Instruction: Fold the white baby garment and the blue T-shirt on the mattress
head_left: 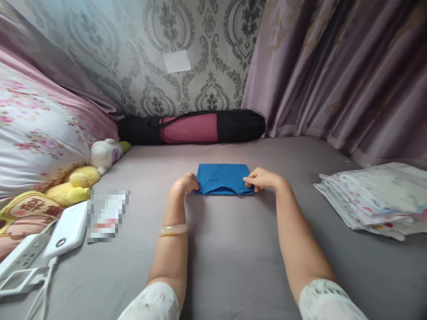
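Observation:
A folded blue cloth (223, 176) lies on the grey bed sheet (233, 249) ahead of me. My left hand (187, 182) is closed in a pinch on the cloth's near left corner. My right hand (262, 178) pinches the near right corner in the same way. Both arms reach forward over the sheet, and a pale bangle (173, 230) sits on my left wrist.
A stack of folded printed cloths (376, 198) lies at the right. A black and pink rolled bag (191, 127) rests against the wall. Plush toys (90, 171), a white power bank (66, 229) and a power strip (20, 260) lie at the left. Curtains hang at the right.

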Action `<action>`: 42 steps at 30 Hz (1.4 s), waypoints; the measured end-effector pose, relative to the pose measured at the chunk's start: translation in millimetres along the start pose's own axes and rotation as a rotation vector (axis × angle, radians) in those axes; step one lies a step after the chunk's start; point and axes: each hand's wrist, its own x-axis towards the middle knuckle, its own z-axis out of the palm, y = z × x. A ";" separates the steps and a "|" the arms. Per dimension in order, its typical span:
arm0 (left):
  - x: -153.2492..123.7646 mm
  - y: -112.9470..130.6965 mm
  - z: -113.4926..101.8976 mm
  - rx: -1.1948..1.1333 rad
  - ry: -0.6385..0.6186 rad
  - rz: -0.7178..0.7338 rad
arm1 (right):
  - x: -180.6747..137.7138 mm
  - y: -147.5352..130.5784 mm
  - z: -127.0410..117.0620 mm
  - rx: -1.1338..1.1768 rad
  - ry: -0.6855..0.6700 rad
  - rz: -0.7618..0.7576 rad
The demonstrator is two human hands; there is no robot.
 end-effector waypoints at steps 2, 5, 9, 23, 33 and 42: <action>-0.6 2.0 0.3 0.063 0.142 0.014 | 2.1 -1.6 2.3 0.001 0.044 -0.044; -1.2 11.6 8.8 0.144 0.425 0.113 | 9.4 -11.9 14.3 -0.093 0.214 -0.133; 0.4 31.3 39.0 0.281 0.492 0.388 | 19.2 -29.6 46.6 -0.358 0.484 -0.311; 8.2 24.8 98.2 0.606 0.358 0.450 | 20.8 -20.5 101.1 -0.685 0.297 -0.250; 9.5 28.0 96.6 0.594 0.313 0.430 | 23.4 -23.8 96.8 -0.665 0.212 -0.198; 11.5 27.1 88.7 0.522 0.474 0.386 | 26.8 -15.2 79.2 -0.641 0.366 -0.138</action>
